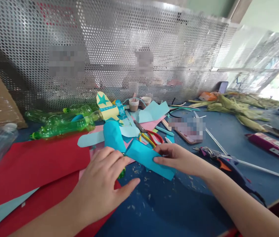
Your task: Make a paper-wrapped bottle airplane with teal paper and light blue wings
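Observation:
A strip of bright blue paper [144,158], curled at its left end, is pinched between the thumb and fingers of my right hand [171,158]. My left hand [107,179] hovers just left of it with fingers and thumb apart. Behind my left fingertips stands a second curved piece of blue paper [113,133], next to a light blue paper strip with a rounded end [90,140]. Beyond the held strip lie scissors with red handles [155,135] and a yellow-handled pair [147,140].
Red sheets [55,161] cover the left of the blue table [184,210]. Green plastic bottles [65,126] and a yellow paper plane with stars [107,110] stand behind. A glue gun [230,168], phone [189,130] and dried husks [235,107] lie rightward. A perforated metal screen [114,49] closes off the back.

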`<action>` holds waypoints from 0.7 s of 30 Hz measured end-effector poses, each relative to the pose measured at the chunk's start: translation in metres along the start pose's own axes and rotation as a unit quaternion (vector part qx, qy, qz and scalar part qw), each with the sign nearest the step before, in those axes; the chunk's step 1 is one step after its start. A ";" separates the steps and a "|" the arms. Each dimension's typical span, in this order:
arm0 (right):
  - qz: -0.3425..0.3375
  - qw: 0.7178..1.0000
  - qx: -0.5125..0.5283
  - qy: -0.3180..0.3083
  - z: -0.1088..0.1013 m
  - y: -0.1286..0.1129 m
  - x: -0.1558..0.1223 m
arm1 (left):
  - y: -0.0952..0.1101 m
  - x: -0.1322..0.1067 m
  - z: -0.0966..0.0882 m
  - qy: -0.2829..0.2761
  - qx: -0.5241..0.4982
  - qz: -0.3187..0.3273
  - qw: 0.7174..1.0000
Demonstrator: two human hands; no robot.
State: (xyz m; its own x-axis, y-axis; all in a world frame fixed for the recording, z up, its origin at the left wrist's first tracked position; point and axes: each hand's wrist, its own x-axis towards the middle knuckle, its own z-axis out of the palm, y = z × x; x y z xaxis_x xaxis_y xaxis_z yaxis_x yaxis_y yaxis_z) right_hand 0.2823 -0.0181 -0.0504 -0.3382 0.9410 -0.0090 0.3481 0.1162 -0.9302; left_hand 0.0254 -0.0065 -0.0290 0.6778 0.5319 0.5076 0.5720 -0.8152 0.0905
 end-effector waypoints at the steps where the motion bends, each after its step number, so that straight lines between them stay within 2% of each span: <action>1: -0.007 0.999 0.041 -0.004 0.002 0.000 0.000 | 0.001 0.001 -0.002 0.007 -0.054 -0.054 0.997; 3: -0.016 0.991 0.134 -0.010 0.010 -0.001 0.001 | 0.002 0.003 -0.006 0.004 -0.185 -0.180 0.966; 5: -0.022 0.979 0.200 -0.006 0.020 -0.002 0.002 | 0.001 0.007 -0.008 -0.027 -0.345 -0.281 0.895; 7: -0.030 0.975 0.222 -0.015 0.029 -0.003 0.004 | -0.001 0.011 -0.007 -0.066 -0.475 -0.331 0.813; 8: -0.033 0.975 0.219 -0.025 0.033 -0.004 0.004 | -0.002 0.012 -0.006 -0.081 -0.512 -0.344 0.783; 9: -0.034 0.976 0.213 -0.036 0.035 -0.004 0.005 | -0.003 0.013 -0.005 -0.084 -0.531 -0.355 0.764; 11: -0.033 0.980 0.189 -0.052 0.036 -0.005 0.005 | -0.006 0.013 -0.002 -0.062 -0.538 -0.385 0.748; 14: -0.016 0.987 0.153 -0.054 0.031 -0.006 0.005 | -0.013 0.013 0.000 0.016 -0.529 -0.432 0.730; 16: 0.007 0.986 0.164 -0.035 0.028 -0.007 0.006 | -0.019 0.013 0.000 0.066 -0.527 -0.436 0.726; 19: 0.014 0.973 0.217 0.080 0.023 -0.008 0.008 | -0.026 0.016 -0.001 0.105 -0.543 -0.425 0.717; 21: -0.003 0.954 0.243 0.174 0.020 -0.007 0.010 | -0.027 0.018 -0.003 0.070 -0.553 -0.435 0.707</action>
State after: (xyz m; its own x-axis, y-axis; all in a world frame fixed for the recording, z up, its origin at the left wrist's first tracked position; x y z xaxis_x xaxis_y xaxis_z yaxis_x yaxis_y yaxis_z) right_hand 0.2593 -0.0162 -0.0516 0.0004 0.9992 0.0407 -0.1281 0.0404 -0.9909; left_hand 0.0210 0.0241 -0.0197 0.1951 0.9775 -0.0798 -0.0190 0.0851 0.9962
